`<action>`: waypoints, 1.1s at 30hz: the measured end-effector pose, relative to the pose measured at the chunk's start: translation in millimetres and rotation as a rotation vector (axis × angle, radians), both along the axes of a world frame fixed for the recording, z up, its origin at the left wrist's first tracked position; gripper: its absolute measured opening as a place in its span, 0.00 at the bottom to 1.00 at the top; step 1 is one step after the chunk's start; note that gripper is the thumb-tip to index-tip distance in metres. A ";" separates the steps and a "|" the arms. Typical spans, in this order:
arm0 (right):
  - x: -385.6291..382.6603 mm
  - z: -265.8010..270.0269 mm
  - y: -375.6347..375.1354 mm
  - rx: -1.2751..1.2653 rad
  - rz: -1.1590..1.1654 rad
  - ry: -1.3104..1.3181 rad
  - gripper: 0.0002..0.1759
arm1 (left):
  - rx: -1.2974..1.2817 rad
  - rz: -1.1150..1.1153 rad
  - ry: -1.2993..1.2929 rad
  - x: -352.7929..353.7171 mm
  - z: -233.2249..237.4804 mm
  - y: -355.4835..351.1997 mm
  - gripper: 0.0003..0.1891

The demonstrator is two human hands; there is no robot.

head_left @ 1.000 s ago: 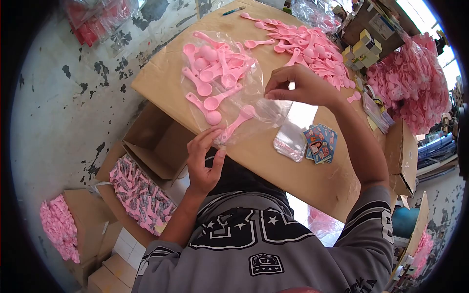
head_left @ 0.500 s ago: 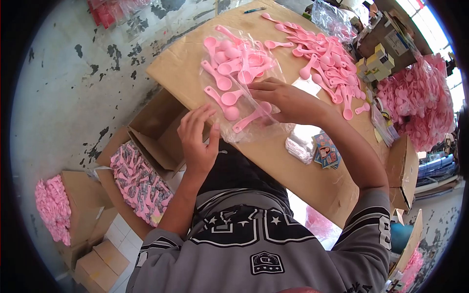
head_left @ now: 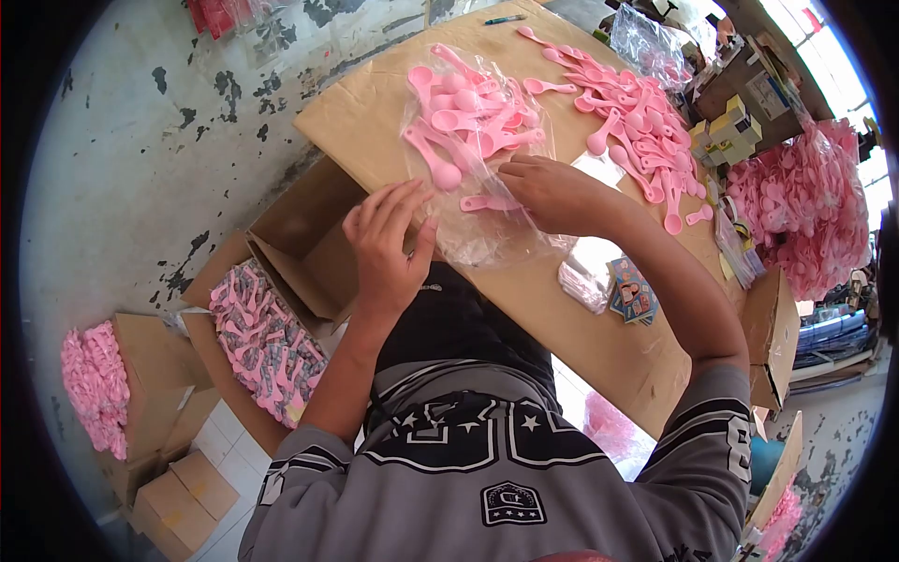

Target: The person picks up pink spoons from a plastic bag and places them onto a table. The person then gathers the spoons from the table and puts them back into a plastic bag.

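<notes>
A clear plastic bag [head_left: 468,239] lies on the table with several pink measuring spoons [head_left: 496,112] bunched in its far part. One more pink spoon [head_left: 478,202] lies lower in the bag, close to my right fingers. My right hand [head_left: 548,195] is closed on the bag's right side, with its fingertips partly hidden. At the bag's left edge, my left hand [head_left: 386,239] is open, fingers stretched and thumb apart, the fingertips at the plastic.
A large heap of pink spoons [head_left: 646,122] covers the table's far right. Small printed cards [head_left: 633,292] and a stack of clear packets [head_left: 585,281] lie nearer. Open cartons [head_left: 304,239] stand left, one holding packed spoons [head_left: 262,337]. A pen [head_left: 506,19] lies at the far edge.
The spoons in the bag have shifted away from me and bunched closer together. The lower part of the bag now holds fewer spoons. Both hands stay by the bag.
</notes>
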State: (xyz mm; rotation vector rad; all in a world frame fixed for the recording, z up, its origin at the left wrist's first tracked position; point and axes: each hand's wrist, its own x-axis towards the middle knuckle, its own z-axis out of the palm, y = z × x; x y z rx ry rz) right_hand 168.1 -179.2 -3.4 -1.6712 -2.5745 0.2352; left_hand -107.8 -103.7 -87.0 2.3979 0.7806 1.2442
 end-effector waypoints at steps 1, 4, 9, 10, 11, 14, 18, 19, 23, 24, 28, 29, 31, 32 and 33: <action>-2.6 -1.9 -3.0 0.050 -0.004 0.028 0.27 | 0.003 -0.016 0.011 2.5 0.2 3.5 0.17; -1.9 -2.9 -2.6 0.108 0.029 0.021 0.19 | 0.020 -0.058 0.052 8.2 1.0 11.6 0.17; -0.3 11.7 -4.4 0.095 -0.067 0.172 0.19 | 0.015 -0.092 0.065 9.5 -9.5 13.5 0.17; 3.1 22.0 -6.2 0.050 -0.144 0.216 0.20 | 0.007 -0.099 0.055 9.6 -10.4 13.1 0.17; 7.5 28.7 -6.9 0.005 -0.218 0.259 0.21 | -0.003 -0.103 0.046 8.6 -10.5 12.7 0.17; 28.2 36.8 0.2 0.154 -0.417 0.486 0.15 | -0.024 -0.107 0.029 8.3 -13.9 12.1 0.17; 84.4 38.5 14.2 0.304 -0.619 0.972 0.18 | -0.040 -0.113 0.026 9.0 -16.1 12.7 0.17; 108.4 35.4 16.9 0.361 -0.700 0.926 0.18 | -0.042 -0.113 0.026 9.0 -17.0 12.8 0.17; 181.8 17.6 19.4 0.614 -0.924 0.342 0.22 | -0.044 -0.111 0.015 9.0 -19.2 12.1 0.18; 177.8 20.4 20.3 0.674 -0.947 0.094 0.24 | -0.046 -0.111 0.012 9.2 -19.5 11.7 0.18; 112.2 35.6 13.1 0.638 -0.656 0.150 0.24 | -0.052 -0.096 0.007 12.3 -23.2 11.8 0.19; 77.4 49.2 11.2 0.433 -0.603 0.261 0.19 | -0.050 -0.089 0.014 13.1 -21.3 11.0 0.19; 52.1 44.8 12.8 0.229 -0.274 0.273 0.10 | -0.039 -0.081 0.034 13.9 -21.9 9.2 0.20; 47.0 39.0 16.3 0.182 -0.170 0.161 0.12 | -0.029 -0.077 0.044 14.6 -23.3 9.5 0.21; 37.8 36.0 20.4 0.136 -0.064 0.048 0.13 | -0.016 -0.070 0.053 15.2 -23.8 10.4 0.22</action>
